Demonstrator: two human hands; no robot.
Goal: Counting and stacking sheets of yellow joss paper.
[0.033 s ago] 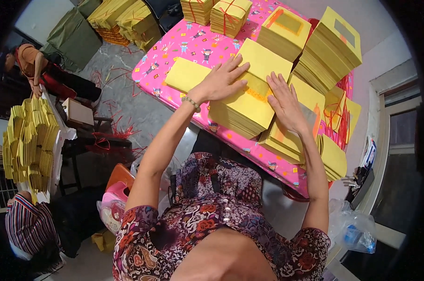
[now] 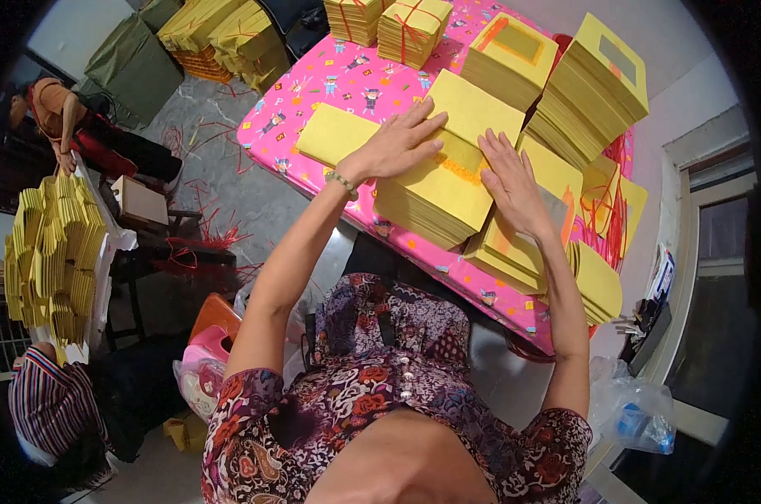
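Observation:
A thick stack of yellow paper (image 2: 431, 200) lies near the front edge of a pink patterned table, with an orange-gold patch on its top sheet. Across its far part rests a plain yellow flap or sheet (image 2: 477, 105); I cannot tell which. My left hand (image 2: 397, 144) is spread flat on the left of the stack, fingers apart, a beaded bracelet on its wrist. On the right side, my right hand (image 2: 513, 186) presses down with its fingers stretched out. A thinner yellow pile (image 2: 334, 134) sits left of my left hand, and another yellow stack (image 2: 506, 252) lies beneath my right wrist.
Tall yellow stacks (image 2: 595, 92) stand at the table's right back; bundles tied with red string (image 2: 412, 34) sit at the far edge. Red strings (image 2: 622, 210) hang at the right. Leftward, two people work by a table of yellow bundles (image 2: 57, 252). A plastic bag (image 2: 637, 412) lies lower right.

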